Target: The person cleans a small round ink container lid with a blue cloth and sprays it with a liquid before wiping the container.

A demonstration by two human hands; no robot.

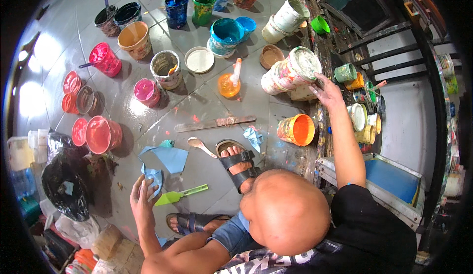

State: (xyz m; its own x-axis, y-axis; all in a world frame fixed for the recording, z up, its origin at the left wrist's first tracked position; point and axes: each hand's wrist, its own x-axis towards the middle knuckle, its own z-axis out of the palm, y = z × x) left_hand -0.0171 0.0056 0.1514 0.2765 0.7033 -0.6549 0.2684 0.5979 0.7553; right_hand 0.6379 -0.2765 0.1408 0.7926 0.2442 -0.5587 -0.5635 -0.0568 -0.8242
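Note:
My left hand (pixel 144 190) grips a crumpled light blue cloth (pixel 153 180) at the lower left, near a flat blue sheet (pixel 170 158) and a green spatula (pixel 177 195). My right hand (pixel 326 90) reaches up to a lidded, paint-smeared white tub (pixel 293 72), fingers gripping its upper rim; another container is partly hidden beneath it. An orange bottle with a pale nozzle (pixel 227 85), an open tub of orange paint (pixel 296 129), a wooden stick (pixel 214 123) and a pale spoon (pixel 199 146) lie or stand between my hands.
Several paint tubs (pixel 226 37) cover the tiled floor (pixel 59 96). A black plastic bag (pixel 64 170) sits left. At right are a metal rack (pixel 419 101), more pots (pixel 357 116) and a framed screen (pixel 389 180). My sandalled feet (pixel 236 168) and bent knee (pixel 286 210) occupy the lower middle.

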